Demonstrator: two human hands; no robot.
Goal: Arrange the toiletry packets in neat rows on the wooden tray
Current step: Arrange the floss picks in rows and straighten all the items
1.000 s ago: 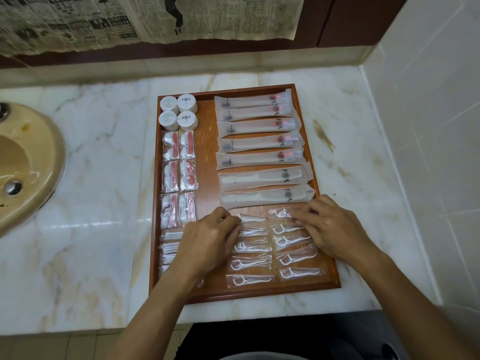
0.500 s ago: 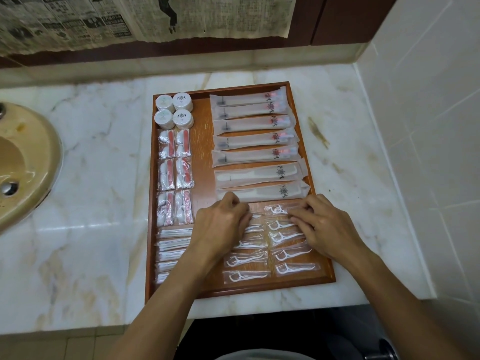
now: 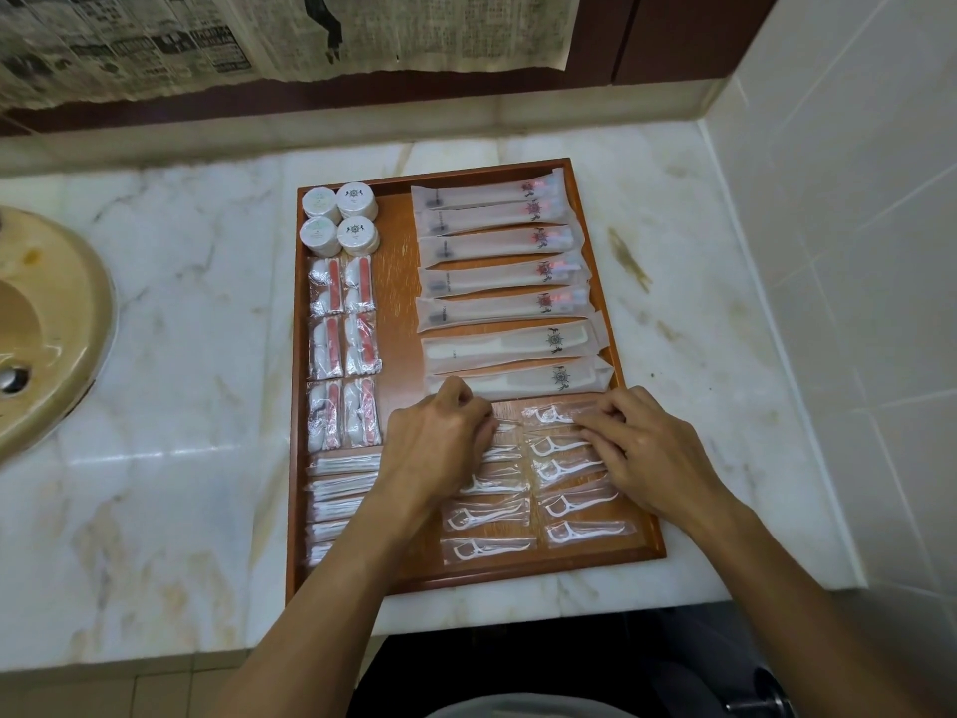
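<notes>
Head view: I see both hands low over the wooden tray (image 3: 642,461), which lies on the marble counter (image 3: 171,355) beside the beige sink (image 3: 62,323). My left hand (image 3: 440,448) has its fingers curled down on the floss pick packets (image 3: 575,505), at the top of the left column; I cannot tell if it pinches one. My right hand (image 3: 647,453) also bends its fingertips onto the top packet of the right column, and the grip is not clear. The long toothbrush packets (image 3: 502,274) lie in rows above the hands. Round soap boxes (image 3: 339,217) and the red-striped packets (image 3: 344,349) fill the left side of the tray.
</notes>
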